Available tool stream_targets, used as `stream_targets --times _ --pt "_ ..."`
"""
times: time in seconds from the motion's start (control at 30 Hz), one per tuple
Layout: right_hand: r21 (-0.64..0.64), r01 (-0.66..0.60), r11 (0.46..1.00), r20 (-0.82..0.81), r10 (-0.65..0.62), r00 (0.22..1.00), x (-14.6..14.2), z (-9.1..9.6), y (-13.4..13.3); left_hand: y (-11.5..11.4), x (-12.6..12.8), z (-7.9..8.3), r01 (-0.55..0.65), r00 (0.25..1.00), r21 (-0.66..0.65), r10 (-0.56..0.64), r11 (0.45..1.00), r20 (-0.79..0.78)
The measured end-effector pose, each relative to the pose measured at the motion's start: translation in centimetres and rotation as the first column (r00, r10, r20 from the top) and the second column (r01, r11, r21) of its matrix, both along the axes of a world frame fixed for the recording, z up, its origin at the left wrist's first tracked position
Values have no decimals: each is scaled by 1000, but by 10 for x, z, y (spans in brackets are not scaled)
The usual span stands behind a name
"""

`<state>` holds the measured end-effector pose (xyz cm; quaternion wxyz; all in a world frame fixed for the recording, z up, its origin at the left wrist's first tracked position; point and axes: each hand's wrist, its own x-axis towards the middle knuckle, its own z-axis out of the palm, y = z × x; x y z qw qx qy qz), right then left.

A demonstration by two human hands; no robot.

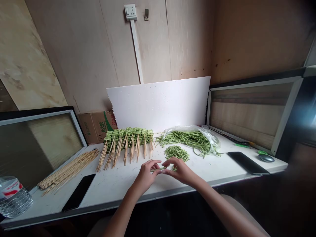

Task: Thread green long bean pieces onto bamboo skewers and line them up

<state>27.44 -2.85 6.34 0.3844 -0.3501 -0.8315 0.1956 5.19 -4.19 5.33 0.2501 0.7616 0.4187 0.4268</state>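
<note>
Hands are meeting just above the near middle of the white table (118, 184); the left hand (146, 172) is curling its fingertips shut on one end of a short green bean piece (159, 169), and the right hand (181, 171) is pinching the other end, so the piece is hanging between the two thumbs, just clear of the tabletop; whether a stick is running through it is too small to tell. To the near left a black phone (79, 192) is lying flat, and at the left edge a clear water bottle (13, 197) is lying beside it, well apart from the hands; a loose bundle of bare bamboo skewers (69, 169) is fanning out just behind the phone. To the right a second dark phone (248, 163) is lying near the table edge, with a grey mouse (266, 158) just beyond it. Just behind the right hand a small heap of cut bean pieces (176, 152) is sitting; further back long green beans (190, 138) are spilling from a clear plastic bag (209, 135); to their left a row of loaded skewers (128, 138) is lying with sticks pointing toward the person. Behind everything a white foam board (160, 102) is leaning on the wall, next to a cardboard box (97, 125).
</note>
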Motion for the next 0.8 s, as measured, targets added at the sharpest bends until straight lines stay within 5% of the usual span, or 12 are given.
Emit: stream_targets --times 0.2,0.6,0.8 --pt "98 8 995 -61 -2 998 -4 0 -2 -6 2 8 -27 996 83 34 996 -80" --pt "90 -46 995 -54 51 997 -10 0 -8 -10 2 7 42 928 287 68 957 -365" --pt "55 -103 993 -36 105 994 -10 -5 -6 -4 3 0 120 940 302 -11 946 -340"
